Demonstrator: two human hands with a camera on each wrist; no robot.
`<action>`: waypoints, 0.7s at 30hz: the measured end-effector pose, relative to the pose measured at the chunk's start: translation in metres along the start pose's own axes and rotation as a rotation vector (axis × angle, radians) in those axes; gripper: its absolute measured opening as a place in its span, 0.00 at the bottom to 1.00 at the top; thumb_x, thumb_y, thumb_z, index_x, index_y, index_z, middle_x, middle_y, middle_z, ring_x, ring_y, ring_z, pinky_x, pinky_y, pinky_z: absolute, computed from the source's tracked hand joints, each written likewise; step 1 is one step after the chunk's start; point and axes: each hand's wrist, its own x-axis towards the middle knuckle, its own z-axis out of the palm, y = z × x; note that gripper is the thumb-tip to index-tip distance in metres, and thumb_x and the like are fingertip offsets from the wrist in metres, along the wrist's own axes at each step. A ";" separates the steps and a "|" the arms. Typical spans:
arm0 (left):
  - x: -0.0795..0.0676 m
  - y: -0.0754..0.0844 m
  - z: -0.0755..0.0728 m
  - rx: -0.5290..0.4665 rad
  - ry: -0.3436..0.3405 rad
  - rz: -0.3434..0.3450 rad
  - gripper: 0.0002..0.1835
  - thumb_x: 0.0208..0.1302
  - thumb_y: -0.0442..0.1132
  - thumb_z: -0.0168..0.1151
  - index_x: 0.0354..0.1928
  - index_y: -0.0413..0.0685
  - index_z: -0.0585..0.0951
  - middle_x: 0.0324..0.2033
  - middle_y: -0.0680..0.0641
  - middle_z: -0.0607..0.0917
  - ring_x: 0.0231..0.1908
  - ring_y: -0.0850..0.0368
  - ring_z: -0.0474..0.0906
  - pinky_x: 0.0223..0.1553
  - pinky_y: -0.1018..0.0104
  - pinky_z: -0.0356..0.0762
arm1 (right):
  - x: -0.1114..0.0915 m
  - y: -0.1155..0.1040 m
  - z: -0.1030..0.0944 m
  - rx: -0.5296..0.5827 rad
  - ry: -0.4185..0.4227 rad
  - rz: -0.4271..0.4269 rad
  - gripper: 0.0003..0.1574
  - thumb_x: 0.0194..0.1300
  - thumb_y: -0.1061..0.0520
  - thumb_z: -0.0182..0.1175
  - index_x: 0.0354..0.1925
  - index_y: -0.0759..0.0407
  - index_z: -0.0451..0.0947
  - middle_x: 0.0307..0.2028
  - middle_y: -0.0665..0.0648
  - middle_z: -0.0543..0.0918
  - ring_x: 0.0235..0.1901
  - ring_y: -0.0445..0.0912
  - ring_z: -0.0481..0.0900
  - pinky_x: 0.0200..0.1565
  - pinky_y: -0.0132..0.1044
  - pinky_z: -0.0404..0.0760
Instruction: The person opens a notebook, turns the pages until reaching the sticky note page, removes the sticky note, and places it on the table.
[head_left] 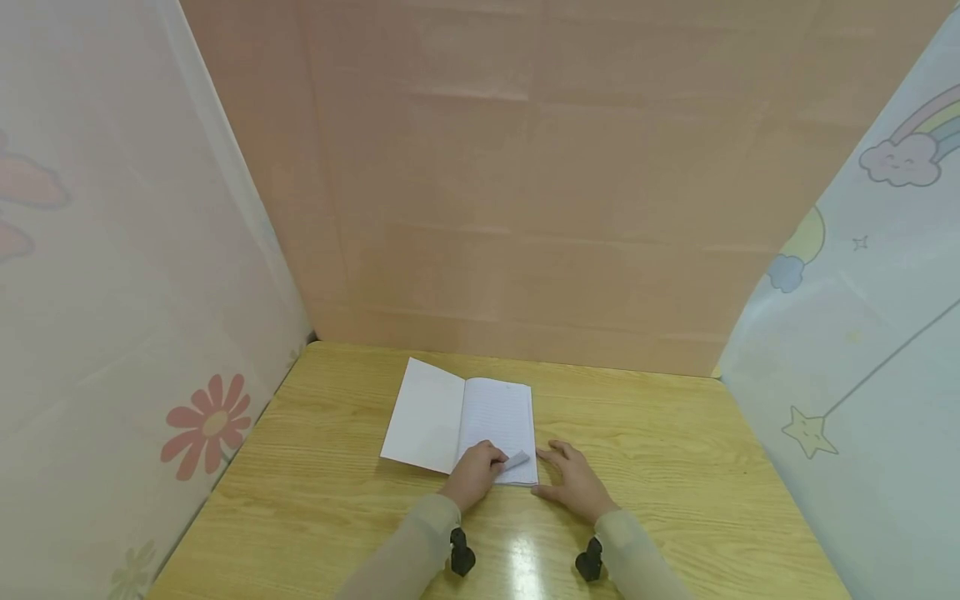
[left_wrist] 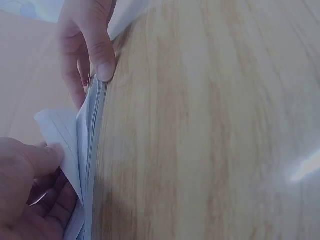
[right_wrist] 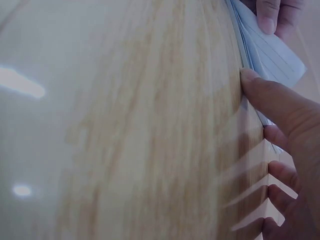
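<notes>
Ruled notebook (head_left: 497, 417): laid spread on the wood-grain tabletop (head_left: 660, 467), slightly L of ctr.; R side faintly lined, L side formed by a blank white leaf (head_left: 426, 417) (cover or page, cannot be told).
Raised page (head_left: 517, 461): bent up off the stack nr the notebook's near R corner; ruled lines seen on it in both wrist views.
L hand (head_left: 472, 475): placed over the near edge of the notebook; raised page pinched btwn thumb & fingers, w/ thumb on one face & fingers behind.
R hand (head_left: 576, 483): nothing gripped; fingers parted & slightly bent, set just beside the notebook's R edge; thumb tip touched to the near R corner. Whether the other fingertips are rested on the wood cannot be told.
Sleeves (head_left: 420, 533): cream, worn on both arms; a small black mount (head_left: 461, 552) carried at each wrist.
Backdrop (head_left: 510, 192): pinkish-tan, creased, hung behind the table.
Side sheets: pale; L one printed w/ a red flower (head_left: 212, 425), R one w/ a yellow star (head_left: 810, 432), clouds & a rainbow (head_left: 933, 121).
</notes>
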 end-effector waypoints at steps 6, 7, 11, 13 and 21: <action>0.000 -0.002 0.003 -0.020 0.030 -0.019 0.05 0.64 0.34 0.63 0.37 0.42 0.86 0.32 0.51 0.82 0.34 0.60 0.79 0.36 0.70 0.78 | 0.000 0.002 0.001 -0.003 0.005 -0.007 0.45 0.51 0.36 0.70 0.63 0.50 0.73 0.68 0.62 0.65 0.67 0.64 0.61 0.62 0.64 0.66; 0.001 -0.003 0.003 -0.028 0.033 -0.025 0.04 0.63 0.35 0.64 0.36 0.42 0.86 0.31 0.52 0.82 0.33 0.61 0.78 0.36 0.70 0.78 | 0.000 0.002 0.001 -0.001 0.004 -0.006 0.45 0.51 0.36 0.70 0.64 0.50 0.73 0.68 0.62 0.65 0.67 0.64 0.61 0.62 0.63 0.66; 0.001 -0.005 0.005 -0.062 0.045 -0.043 0.03 0.61 0.36 0.66 0.31 0.44 0.84 0.28 0.54 0.80 0.30 0.65 0.73 0.33 0.72 0.75 | 0.000 0.003 0.003 0.002 0.004 -0.010 0.46 0.50 0.35 0.70 0.64 0.50 0.73 0.68 0.62 0.64 0.67 0.64 0.62 0.61 0.64 0.66; 0.001 -0.006 0.005 -0.091 0.051 -0.056 0.04 0.60 0.36 0.68 0.29 0.46 0.83 0.27 0.55 0.80 0.29 0.66 0.72 0.32 0.72 0.74 | 0.001 0.004 0.003 0.001 0.005 -0.011 0.46 0.50 0.34 0.70 0.63 0.51 0.73 0.68 0.62 0.65 0.66 0.64 0.62 0.61 0.64 0.66; 0.002 -0.004 0.001 -0.197 0.068 -0.128 0.11 0.57 0.42 0.69 0.22 0.51 0.78 0.23 0.58 0.77 0.26 0.64 0.68 0.30 0.71 0.69 | 0.001 0.003 0.002 -0.003 0.010 -0.013 0.46 0.51 0.35 0.70 0.64 0.51 0.73 0.69 0.62 0.64 0.67 0.64 0.62 0.61 0.64 0.66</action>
